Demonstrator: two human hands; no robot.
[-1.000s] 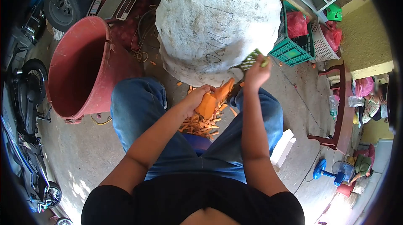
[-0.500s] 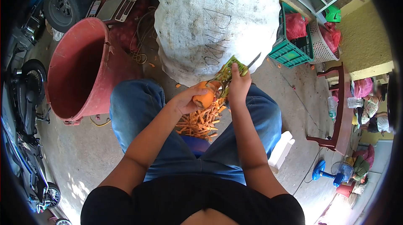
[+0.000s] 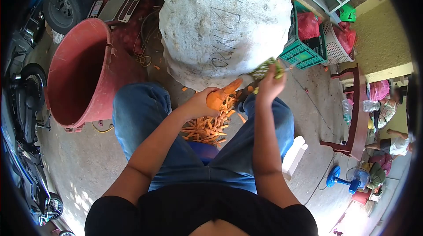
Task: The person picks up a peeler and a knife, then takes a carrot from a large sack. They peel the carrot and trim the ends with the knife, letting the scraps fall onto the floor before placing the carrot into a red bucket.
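Observation:
My left hand is closed around a thick carrot, cut flat on its faces, with its narrower end pointing up and right. In my right hand is a knife with a green-and-yellow patterned grip. The knife is blurred, and its blade side lies toward the carrot's far end. Below the hands, between my knees, lies a heap of orange carrot strips. A blue object shows at the near side of the heap.
A big white sack with writing stands right in front. To the left is a red tub, with a wheel behind it. At right are a green crate, a wooden bench, a blue fan and people farther off.
My right hand has moved right with the knife, away from the carrot. The carrot has turned in my left hand, so its longer side and tapering end now show.

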